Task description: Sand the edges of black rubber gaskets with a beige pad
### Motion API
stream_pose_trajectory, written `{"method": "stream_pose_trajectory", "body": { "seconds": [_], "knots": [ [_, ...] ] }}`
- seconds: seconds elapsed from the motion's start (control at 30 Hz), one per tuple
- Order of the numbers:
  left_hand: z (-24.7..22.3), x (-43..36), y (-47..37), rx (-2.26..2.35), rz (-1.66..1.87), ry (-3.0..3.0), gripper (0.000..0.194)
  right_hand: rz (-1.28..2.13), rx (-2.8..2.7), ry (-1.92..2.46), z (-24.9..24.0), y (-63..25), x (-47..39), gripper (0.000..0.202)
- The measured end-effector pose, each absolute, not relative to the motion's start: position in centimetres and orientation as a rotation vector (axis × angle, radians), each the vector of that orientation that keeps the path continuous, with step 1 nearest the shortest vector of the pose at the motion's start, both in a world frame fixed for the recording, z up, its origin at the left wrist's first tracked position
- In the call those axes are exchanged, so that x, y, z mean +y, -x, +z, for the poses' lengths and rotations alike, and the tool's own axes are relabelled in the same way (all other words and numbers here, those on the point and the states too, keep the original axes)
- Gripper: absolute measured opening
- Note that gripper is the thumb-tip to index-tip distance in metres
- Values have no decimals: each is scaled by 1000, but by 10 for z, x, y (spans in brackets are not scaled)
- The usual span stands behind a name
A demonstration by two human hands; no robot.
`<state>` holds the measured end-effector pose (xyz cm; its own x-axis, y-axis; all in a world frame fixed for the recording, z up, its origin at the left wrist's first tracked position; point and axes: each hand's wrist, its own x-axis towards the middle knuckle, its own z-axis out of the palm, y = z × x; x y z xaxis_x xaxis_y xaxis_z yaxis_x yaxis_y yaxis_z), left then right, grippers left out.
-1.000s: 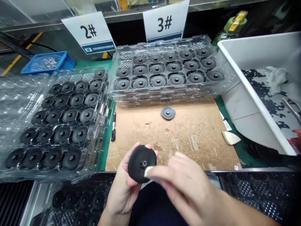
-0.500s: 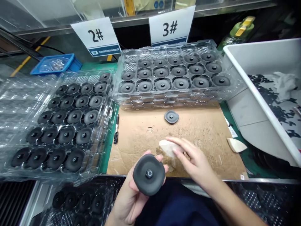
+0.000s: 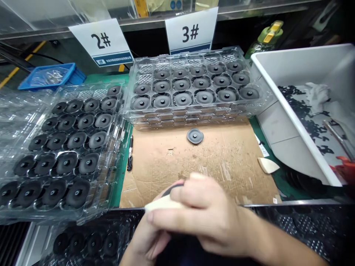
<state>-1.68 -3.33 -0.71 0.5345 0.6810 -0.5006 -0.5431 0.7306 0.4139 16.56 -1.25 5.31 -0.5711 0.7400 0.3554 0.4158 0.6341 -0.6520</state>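
My left hand (image 3: 146, 236) holds a black rubbery disc (image 3: 172, 187) low over the front of the cardboard; only its upper edge shows. A cream sponge wedge (image 3: 163, 204) is pinched in my right hand (image 3: 206, 210), which lies over the disc and hides most of it. The sponge appears to rest against the disc, though the contact is covered by my fingers. Another such disc, a loose one (image 3: 195, 136) with a small centre stud, lies face up on the cardboard sheet (image 3: 155, 166) beyond my hands.
Discs fill most cups of the left clear tray (image 3: 111, 173) and the stacked back trays (image 3: 191, 116). A pen (image 3: 130, 153) lies at left, a second sponge wedge (image 3: 268, 165) at right. Beside it stands a white bin (image 3: 274, 114) with small black pieces, white cloth and a tool.
My right hand has moved left and toward me, bringing the sponge onto the disc in my left hand. The disc has turned and is now mostly covered. The view has shifted slightly right.
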Motion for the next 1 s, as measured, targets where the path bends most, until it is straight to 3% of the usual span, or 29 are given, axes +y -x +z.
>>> {"method": "stream_pose_trajectory", "body": {
  "seconds": [0.13,0.27,0.43,0.67,0.83,1.0],
  "knots": [
    [-12,-37,20,595,717,-199,52,695,-2364,1113,51,-165,-6,34],
    [-9,-36,18,645,778,-208,40,583,-2157,1000,45,-148,-20,29],
    [-5,-32,13,744,1067,-292,55,233,-1986,1215,38,-127,-51,31],
    [-2,-29,3,650,1183,-316,53,1159,-1185,1297,10,-152,-47,24],
    [1,-27,7,668,1115,-260,51,1247,-874,1438,-20,-172,-43,28],
    [-2,-31,3,726,1116,-259,51,879,-1239,1427,20,-163,-39,30]
  ]
}}
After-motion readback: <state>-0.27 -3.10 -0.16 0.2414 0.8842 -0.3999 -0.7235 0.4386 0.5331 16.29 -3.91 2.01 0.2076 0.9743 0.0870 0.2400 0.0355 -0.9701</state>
